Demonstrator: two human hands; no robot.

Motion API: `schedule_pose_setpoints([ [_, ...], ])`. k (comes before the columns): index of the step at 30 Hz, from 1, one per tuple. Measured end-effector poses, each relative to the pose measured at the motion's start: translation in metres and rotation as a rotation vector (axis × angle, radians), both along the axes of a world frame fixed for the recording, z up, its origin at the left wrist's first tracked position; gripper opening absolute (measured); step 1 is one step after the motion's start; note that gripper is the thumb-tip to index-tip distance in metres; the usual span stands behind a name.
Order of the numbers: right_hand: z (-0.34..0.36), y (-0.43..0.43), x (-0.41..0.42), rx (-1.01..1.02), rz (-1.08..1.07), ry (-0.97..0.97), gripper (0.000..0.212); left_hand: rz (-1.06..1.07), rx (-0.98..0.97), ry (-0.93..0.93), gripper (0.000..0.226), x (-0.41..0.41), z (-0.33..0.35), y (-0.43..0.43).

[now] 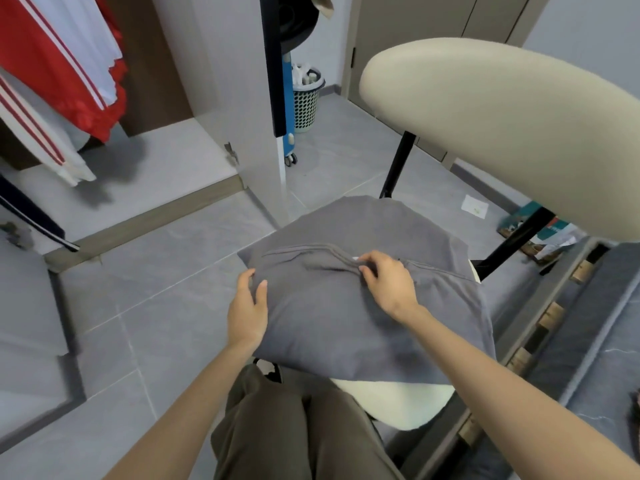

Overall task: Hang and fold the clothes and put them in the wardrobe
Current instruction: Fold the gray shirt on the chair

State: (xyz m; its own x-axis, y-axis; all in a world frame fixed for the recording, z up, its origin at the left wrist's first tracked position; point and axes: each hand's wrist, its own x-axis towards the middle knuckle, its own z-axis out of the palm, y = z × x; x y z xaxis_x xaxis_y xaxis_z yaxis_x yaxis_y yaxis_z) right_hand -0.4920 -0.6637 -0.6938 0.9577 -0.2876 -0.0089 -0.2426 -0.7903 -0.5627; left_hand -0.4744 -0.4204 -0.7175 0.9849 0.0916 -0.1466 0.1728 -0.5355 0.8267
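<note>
Resting place: the grey folded fabric garment (346, 323) lies flat on the round cream padded seat (398, 400) of a chair and covers most of it. The near rim of the seat shows below the cloth.
Left hand: the left hand (247, 306) grips the left edge of the garment, with the thumb on top of the cloth and the fingers curled round the edge.
Right hand: the right hand (388, 282) pinches a raised ridge of cloth towards the far middle of the garment, just beside a small white tag (356, 259). Its fingers are curled.
Hand spacing: the hands are apart, both clamped on the garment, with a stretch of cloth between them.
Chair back: a cream oval padded backrest (502, 133) on black metal struts (398, 164) stands beyond the garment and to its right.
Wardrobe: an open wardrobe with pale grey panels (221, 81) stands to the left, well apart from the garment. Red-and-white striped clothes (59, 64) hang inside it.
Floor: a grey tiled floor (156, 289) lies between the wardrobe and the chair.
Basket: a pale green perforated plastic basket (306, 102) stands beyond the wardrobe panel, beside a blue wheeled object (288, 98).
Person: olive-brown trousers (277, 438) are at the near edge of the seat.
</note>
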Motion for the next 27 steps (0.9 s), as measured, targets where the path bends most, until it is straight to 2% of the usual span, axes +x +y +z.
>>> schedule_pose_setpoints([
  [2, 0.003, 0.003, 0.005, 0.016, -0.026, -0.060, 0.019, -0.004, 0.042, 0.005, 0.040, -0.006, -0.004, 0.006],
  [7, 0.000, 0.015, -0.008, 0.031, 0.110, 0.075, 0.059, 0.011, 0.094, 0.236, 0.067, -0.008, 0.000, -0.005],
  [9, -0.001, 0.012, -0.020, 0.029, 0.166, 0.076, 0.061, -0.071, 0.243, 0.145, 0.073, -0.011, 0.010, -0.012],
  [12, 0.001, 0.003, -0.043, -0.108, 0.246, 0.111, 0.051, -0.305, 0.496, -0.118, 0.068, -0.023, 0.020, -0.028],
  [14, -0.001, -0.005, -0.066, -0.180, 0.291, 0.187, 0.050, -0.499, 0.560, -0.154, 0.063, -0.036, 0.020, -0.044],
  [17, -0.015, -0.021, -0.103, -0.253, 0.334, 0.435, 0.057, -0.696, 0.621, -0.054, 0.061, -0.060, 0.004, -0.062],
  [19, -0.022, -0.036, -0.122, -0.248, 0.267, 0.555, 0.061, -0.728, 0.637, 0.044, 0.063, -0.069, -0.011, -0.064],
  [23, -0.020, -0.058, -0.135, -0.188, 0.154, 0.588, 0.070, -0.671, 0.604, 0.089, 0.073, -0.069, -0.025, -0.055],
  [27, -0.011, -0.055, -0.144, -0.213, 0.290, 0.530, 0.078, -0.722, 0.589, 0.071, 0.086, -0.068, -0.028, -0.042],
])
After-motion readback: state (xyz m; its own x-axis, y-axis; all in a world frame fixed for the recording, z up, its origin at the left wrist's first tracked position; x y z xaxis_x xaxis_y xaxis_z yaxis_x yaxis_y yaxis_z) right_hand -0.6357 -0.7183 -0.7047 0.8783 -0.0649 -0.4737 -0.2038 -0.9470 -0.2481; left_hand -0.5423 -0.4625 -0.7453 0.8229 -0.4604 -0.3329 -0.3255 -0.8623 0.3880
